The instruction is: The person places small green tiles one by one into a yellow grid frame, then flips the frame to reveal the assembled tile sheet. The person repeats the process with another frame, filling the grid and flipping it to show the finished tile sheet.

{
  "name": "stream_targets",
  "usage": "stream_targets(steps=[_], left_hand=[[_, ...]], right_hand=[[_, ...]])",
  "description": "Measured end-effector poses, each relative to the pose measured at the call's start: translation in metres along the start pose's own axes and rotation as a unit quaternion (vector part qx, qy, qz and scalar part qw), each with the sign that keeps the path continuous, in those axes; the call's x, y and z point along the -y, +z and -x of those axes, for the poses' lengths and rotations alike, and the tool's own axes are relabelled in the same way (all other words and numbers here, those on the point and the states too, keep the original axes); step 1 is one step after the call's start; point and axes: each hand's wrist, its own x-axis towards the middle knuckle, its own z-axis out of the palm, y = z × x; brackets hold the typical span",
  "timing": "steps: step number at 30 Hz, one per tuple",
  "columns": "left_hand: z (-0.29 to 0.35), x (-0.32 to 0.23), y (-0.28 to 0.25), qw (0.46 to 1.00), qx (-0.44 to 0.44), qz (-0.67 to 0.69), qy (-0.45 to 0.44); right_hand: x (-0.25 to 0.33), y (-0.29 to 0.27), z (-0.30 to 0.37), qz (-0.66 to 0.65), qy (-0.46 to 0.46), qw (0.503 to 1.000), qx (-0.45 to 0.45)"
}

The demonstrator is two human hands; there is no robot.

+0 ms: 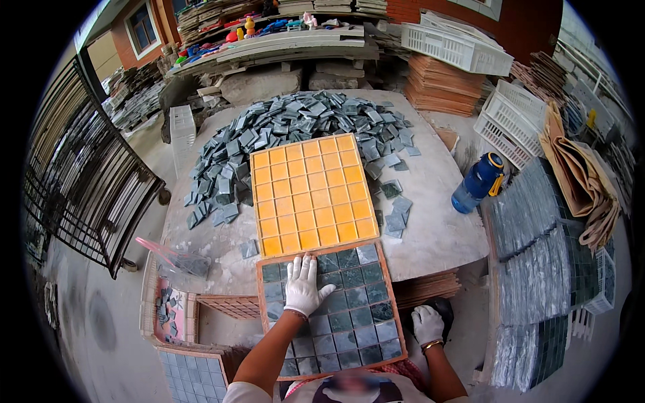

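My left hand (306, 289), in a white glove, lies with spread fingers on a panel of green-grey square tiles (349, 319) set in a reddish-brown frame. The panel leans toward me at the table's front edge. Its far edge meets a yellow grid mould (312, 195) with many square pockets, which rests against the heap of loose green-grey tiles (295, 114). Lower and to the right, my gloved right hand (427, 325) is closed beside a black rounded thing (441, 310). What its fingers hold, if anything, is hidden.
The concrete-grey table (437, 235) carries a blue bottle (476, 185) at its right edge. Wrapped stacks of tile panels (531, 269) stand on the right, below white plastic crates (510, 121). A black metal rack (87, 168) stands left. A pinkish bin (161, 302) holds tile pieces.
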Motion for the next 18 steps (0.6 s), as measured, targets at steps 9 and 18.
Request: stream_targets(steps=[9, 18], left_hand=[[0.013, -0.006, -0.001, 0.998, 0.013, -0.046, 0.048], [-0.041, -0.014, 0.013, 0.998, 0.017, -0.007, 0.054]], right_hand=[[-0.001, 0.003, 0.001, 0.007, -0.034, 0.999, -0.033], [-0.004, -0.001, 0.004, -0.015, -0.038, 0.999, -0.016]])
